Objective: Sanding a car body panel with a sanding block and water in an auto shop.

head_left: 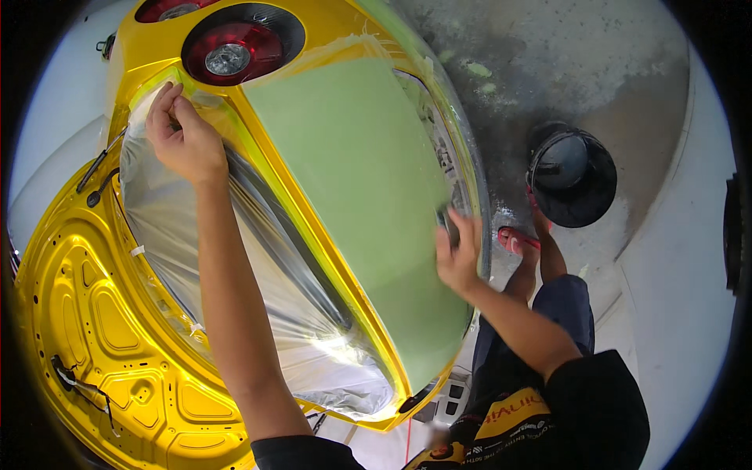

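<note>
A yellow car panel carries a large dull green patch framed by yellow bodywork. My right hand lies at the patch's right side, fingers bent around a small dark block. The block sits against the green surface; its underside is hidden. My left hand is raised at the upper left, below a round red tail light. Its fingers are loosely bent beside the yellow-green masking tape, and nothing shows in them. Clear masking film covers the opening beneath my left forearm.
The raised yellow lid stands at the lower left, with loose wiring on it. A black bucket is on the wet grey floor to the right, close to my feet in red sandals.
</note>
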Action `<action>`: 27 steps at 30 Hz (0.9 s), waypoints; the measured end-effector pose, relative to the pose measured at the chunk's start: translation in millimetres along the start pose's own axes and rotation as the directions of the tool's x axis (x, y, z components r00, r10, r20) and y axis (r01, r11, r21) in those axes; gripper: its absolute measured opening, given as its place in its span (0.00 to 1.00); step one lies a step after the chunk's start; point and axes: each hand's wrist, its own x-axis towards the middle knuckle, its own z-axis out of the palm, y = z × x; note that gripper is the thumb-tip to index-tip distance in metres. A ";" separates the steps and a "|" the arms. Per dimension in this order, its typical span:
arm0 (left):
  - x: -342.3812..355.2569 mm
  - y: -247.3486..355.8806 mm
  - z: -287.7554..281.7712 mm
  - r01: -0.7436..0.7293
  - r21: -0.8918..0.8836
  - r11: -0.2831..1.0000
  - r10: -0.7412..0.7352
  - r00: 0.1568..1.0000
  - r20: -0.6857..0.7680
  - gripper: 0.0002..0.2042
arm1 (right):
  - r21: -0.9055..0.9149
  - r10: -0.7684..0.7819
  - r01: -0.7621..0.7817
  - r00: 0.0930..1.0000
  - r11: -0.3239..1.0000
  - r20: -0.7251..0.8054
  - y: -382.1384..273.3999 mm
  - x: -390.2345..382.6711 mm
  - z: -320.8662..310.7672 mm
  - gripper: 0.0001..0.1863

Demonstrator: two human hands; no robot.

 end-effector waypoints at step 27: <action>40.8 -66.2 -1.6 0.026 0.296 0.955 -0.034 0.999 0.022 0.20 | 0.029 0.148 -0.145 0.976 0.989 -0.163 22.4 -30.0 15.0 0.18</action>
